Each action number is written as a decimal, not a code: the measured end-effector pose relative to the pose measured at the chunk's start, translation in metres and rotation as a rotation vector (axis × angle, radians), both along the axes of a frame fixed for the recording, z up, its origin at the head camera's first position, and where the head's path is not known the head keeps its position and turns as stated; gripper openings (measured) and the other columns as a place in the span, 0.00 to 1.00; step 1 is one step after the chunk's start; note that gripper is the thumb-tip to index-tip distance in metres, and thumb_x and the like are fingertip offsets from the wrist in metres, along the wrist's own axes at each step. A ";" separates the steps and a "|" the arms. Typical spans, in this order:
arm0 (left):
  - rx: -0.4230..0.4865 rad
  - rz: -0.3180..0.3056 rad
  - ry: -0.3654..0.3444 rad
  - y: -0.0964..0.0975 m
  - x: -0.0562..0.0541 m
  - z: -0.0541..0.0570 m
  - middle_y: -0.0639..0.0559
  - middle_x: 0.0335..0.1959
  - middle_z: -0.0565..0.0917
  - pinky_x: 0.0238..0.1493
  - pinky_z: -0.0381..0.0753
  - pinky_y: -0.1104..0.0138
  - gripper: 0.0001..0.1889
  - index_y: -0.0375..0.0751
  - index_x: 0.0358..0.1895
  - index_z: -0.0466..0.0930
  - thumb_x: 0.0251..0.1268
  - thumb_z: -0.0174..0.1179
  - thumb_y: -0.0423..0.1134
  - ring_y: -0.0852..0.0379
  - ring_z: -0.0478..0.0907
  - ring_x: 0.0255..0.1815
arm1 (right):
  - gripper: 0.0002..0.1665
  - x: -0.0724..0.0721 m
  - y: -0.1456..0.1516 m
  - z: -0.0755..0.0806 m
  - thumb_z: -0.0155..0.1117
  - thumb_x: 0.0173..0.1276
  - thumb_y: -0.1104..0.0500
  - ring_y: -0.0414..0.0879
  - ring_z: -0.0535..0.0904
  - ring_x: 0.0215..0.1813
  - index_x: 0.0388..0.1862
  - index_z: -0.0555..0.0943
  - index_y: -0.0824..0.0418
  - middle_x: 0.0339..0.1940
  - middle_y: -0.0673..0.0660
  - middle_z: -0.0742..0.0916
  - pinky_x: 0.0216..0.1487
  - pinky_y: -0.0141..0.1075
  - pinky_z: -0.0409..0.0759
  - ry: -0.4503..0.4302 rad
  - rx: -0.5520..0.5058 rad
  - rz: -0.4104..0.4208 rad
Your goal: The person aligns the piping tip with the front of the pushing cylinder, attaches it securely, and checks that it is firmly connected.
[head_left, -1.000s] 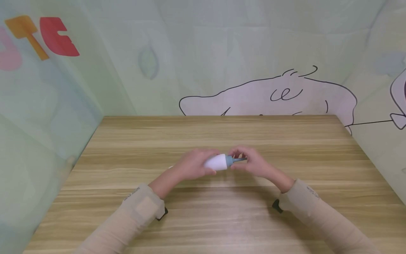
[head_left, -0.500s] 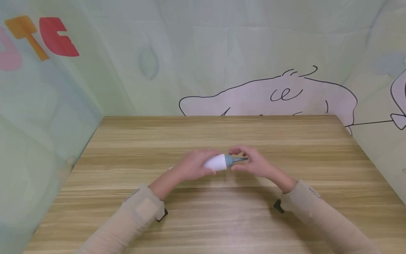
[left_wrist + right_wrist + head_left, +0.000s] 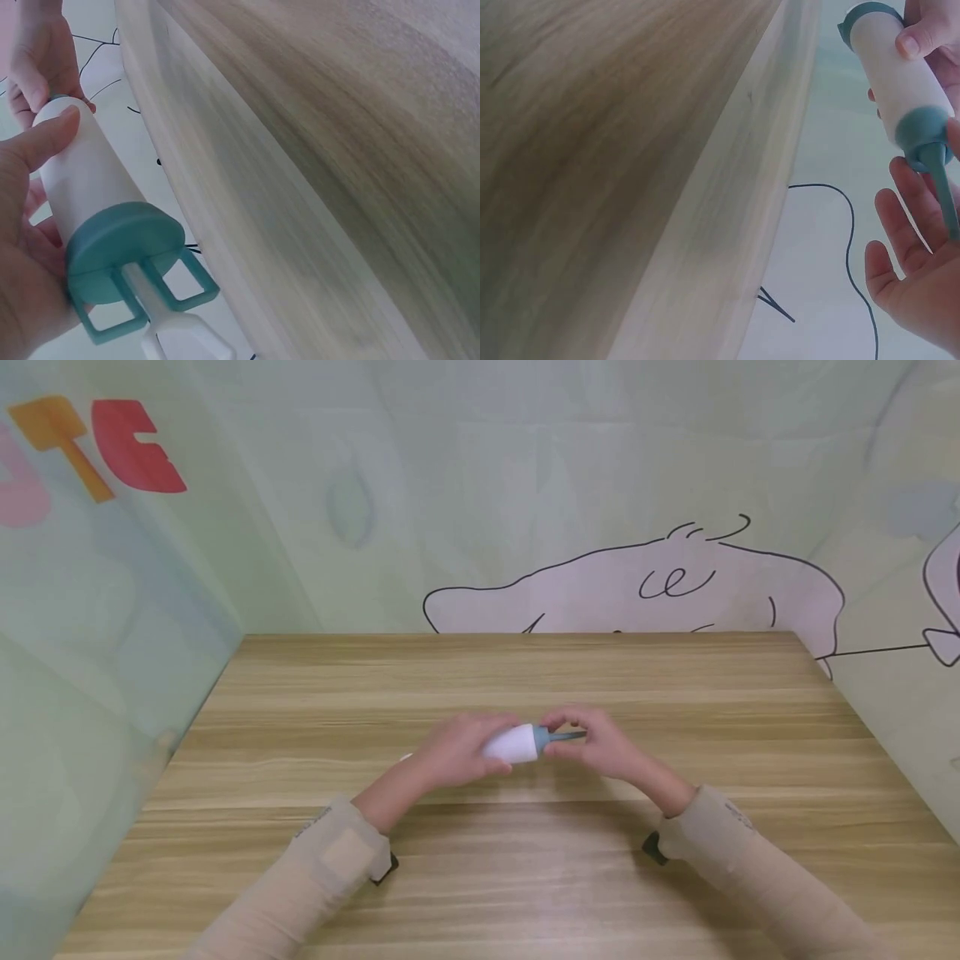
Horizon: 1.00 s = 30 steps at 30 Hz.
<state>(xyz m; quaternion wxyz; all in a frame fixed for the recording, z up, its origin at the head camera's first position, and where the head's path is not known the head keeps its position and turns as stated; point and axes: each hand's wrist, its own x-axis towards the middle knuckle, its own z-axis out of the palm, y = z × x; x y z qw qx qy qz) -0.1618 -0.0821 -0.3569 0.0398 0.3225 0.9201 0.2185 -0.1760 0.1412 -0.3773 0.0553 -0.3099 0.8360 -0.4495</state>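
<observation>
A syringe with a white barrel point(image 3: 512, 744), like an icing syringe, lies sideways between both hands above the table. My left hand point(image 3: 459, 750) grips the barrel, thumb along it in the left wrist view. Behind that grip is a teal end cap point(image 3: 124, 251) with two square finger loops, and a white plunger handle point(image 3: 174, 324) sticks out of it. My right hand point(image 3: 606, 748) pinches the teal nozzle cap point(image 3: 924, 127) at the front with thumb and forefinger. The slim teal nozzle point(image 3: 939, 187) points toward the right palm, the other fingers spread below it in the right wrist view.
The wood-grain table point(image 3: 495, 868) spreads under both forearms. A pale printed cloth point(image 3: 480, 485) with a line-drawn figure and coloured letters stands behind and at the sides. Each sleeve has a small black device point(image 3: 655, 848) at the wrist.
Half a second ago the right fingers had parted from the nozzle cap; now thumb and forefinger are closed on it again. The left hand and syringe hold almost still.
</observation>
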 end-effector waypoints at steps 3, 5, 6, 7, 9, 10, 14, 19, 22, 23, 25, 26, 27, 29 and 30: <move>-0.003 0.006 -0.005 0.000 0.000 -0.001 0.52 0.48 0.79 0.42 0.74 0.62 0.27 0.47 0.54 0.71 0.47 0.65 0.45 0.56 0.76 0.42 | 0.15 0.000 0.001 0.000 0.61 0.58 0.58 0.48 0.77 0.43 0.44 0.78 0.63 0.41 0.57 0.84 0.48 0.47 0.74 -0.031 0.012 -0.010; -0.007 0.013 -0.011 0.000 0.000 -0.001 0.52 0.49 0.79 0.43 0.74 0.61 0.28 0.47 0.55 0.71 0.47 0.65 0.45 0.56 0.76 0.43 | 0.17 0.000 0.001 0.001 0.60 0.59 0.58 0.49 0.78 0.44 0.46 0.76 0.65 0.42 0.59 0.83 0.46 0.45 0.76 -0.043 0.019 -0.016; -0.009 0.016 -0.013 0.000 0.000 -0.001 0.52 0.49 0.79 0.44 0.74 0.61 0.28 0.47 0.55 0.70 0.47 0.65 0.45 0.56 0.76 0.44 | 0.19 0.001 0.001 0.002 0.60 0.59 0.57 0.50 0.78 0.45 0.48 0.76 0.65 0.42 0.60 0.83 0.47 0.45 0.76 -0.041 0.023 -0.019; -0.009 0.016 -0.015 -0.001 0.000 -0.001 0.51 0.50 0.78 0.44 0.74 0.61 0.28 0.47 0.55 0.70 0.48 0.65 0.45 0.55 0.75 0.45 | 0.20 0.001 0.002 0.002 0.61 0.58 0.57 0.51 0.77 0.46 0.49 0.75 0.65 0.44 0.61 0.83 0.47 0.45 0.75 -0.034 0.028 -0.020; -0.011 0.019 -0.015 -0.001 0.000 -0.002 0.51 0.50 0.78 0.45 0.74 0.61 0.28 0.47 0.56 0.70 0.48 0.64 0.45 0.55 0.75 0.46 | 0.23 0.001 0.002 0.002 0.64 0.55 0.58 0.52 0.76 0.48 0.50 0.74 0.65 0.46 0.61 0.82 0.48 0.46 0.74 0.001 0.038 -0.017; -0.012 0.019 -0.016 -0.001 0.000 -0.002 0.51 0.51 0.78 0.45 0.74 0.60 0.28 0.47 0.56 0.70 0.48 0.64 0.45 0.55 0.75 0.46 | 0.24 0.001 0.002 0.002 0.66 0.53 0.59 0.53 0.75 0.49 0.49 0.74 0.64 0.47 0.61 0.81 0.48 0.46 0.73 0.016 0.036 -0.011; -0.007 0.012 -0.005 -0.002 0.001 -0.002 0.51 0.51 0.78 0.45 0.74 0.61 0.28 0.47 0.55 0.70 0.47 0.65 0.45 0.55 0.75 0.46 | 0.21 0.001 0.000 0.000 0.68 0.48 0.65 0.51 0.73 0.47 0.43 0.74 0.62 0.44 0.57 0.81 0.47 0.46 0.72 0.096 0.026 0.031; -0.012 -0.004 0.024 -0.001 0.001 -0.003 0.53 0.48 0.79 0.40 0.74 0.63 0.27 0.48 0.54 0.71 0.46 0.65 0.45 0.57 0.76 0.42 | 0.16 0.002 -0.003 0.000 0.68 0.48 0.68 0.46 0.73 0.42 0.36 0.76 0.60 0.38 0.54 0.82 0.47 0.48 0.71 0.102 -0.003 0.046; -0.023 -0.009 0.039 -0.002 0.001 -0.003 0.53 0.48 0.79 0.40 0.75 0.63 0.27 0.49 0.54 0.71 0.46 0.66 0.45 0.57 0.76 0.42 | 0.13 0.002 -0.003 0.001 0.68 0.49 0.65 0.45 0.74 0.41 0.36 0.78 0.60 0.37 0.53 0.83 0.48 0.52 0.71 0.070 -0.015 0.052; -0.023 -0.011 0.040 -0.002 0.002 -0.003 0.52 0.48 0.79 0.41 0.75 0.63 0.28 0.49 0.54 0.70 0.46 0.66 0.44 0.57 0.76 0.42 | 0.13 0.001 -0.003 0.001 0.67 0.50 0.64 0.45 0.74 0.41 0.36 0.78 0.60 0.37 0.53 0.83 0.49 0.53 0.70 0.060 -0.014 0.056; -0.025 -0.016 0.042 -0.002 0.002 -0.003 0.51 0.49 0.79 0.42 0.75 0.62 0.28 0.48 0.55 0.70 0.46 0.66 0.44 0.56 0.76 0.44 | 0.12 0.001 -0.002 0.001 0.66 0.52 0.62 0.45 0.75 0.41 0.38 0.79 0.60 0.38 0.53 0.83 0.49 0.53 0.71 0.046 -0.006 0.061; -0.025 -0.017 0.040 -0.002 0.002 -0.003 0.51 0.49 0.79 0.43 0.75 0.61 0.28 0.48 0.55 0.70 0.46 0.66 0.44 0.55 0.76 0.44 | 0.13 0.001 -0.002 0.000 0.66 0.53 0.62 0.45 0.75 0.41 0.39 0.79 0.61 0.38 0.54 0.83 0.49 0.52 0.71 0.037 -0.002 0.062; -0.026 -0.017 0.040 -0.002 0.003 -0.003 0.50 0.49 0.79 0.43 0.75 0.61 0.28 0.48 0.55 0.70 0.46 0.66 0.44 0.55 0.76 0.44 | 0.13 0.001 -0.002 0.001 0.65 0.54 0.61 0.46 0.76 0.41 0.40 0.79 0.61 0.39 0.55 0.83 0.48 0.52 0.72 0.030 0.003 0.062; -0.027 -0.014 0.035 -0.002 0.003 -0.002 0.50 0.50 0.79 0.44 0.75 0.60 0.28 0.47 0.55 0.70 0.47 0.65 0.44 0.54 0.76 0.45 | 0.16 0.001 -0.001 0.001 0.65 0.54 0.61 0.48 0.77 0.44 0.42 0.78 0.62 0.41 0.56 0.83 0.48 0.51 0.73 0.018 0.011 0.055; -0.027 -0.011 0.032 -0.003 0.003 -0.002 0.50 0.50 0.78 0.44 0.75 0.60 0.28 0.47 0.56 0.70 0.47 0.65 0.44 0.54 0.76 0.46 | 0.17 0.002 -0.001 0.002 0.65 0.53 0.61 0.49 0.77 0.45 0.43 0.78 0.62 0.42 0.57 0.83 0.48 0.50 0.74 0.022 0.018 0.052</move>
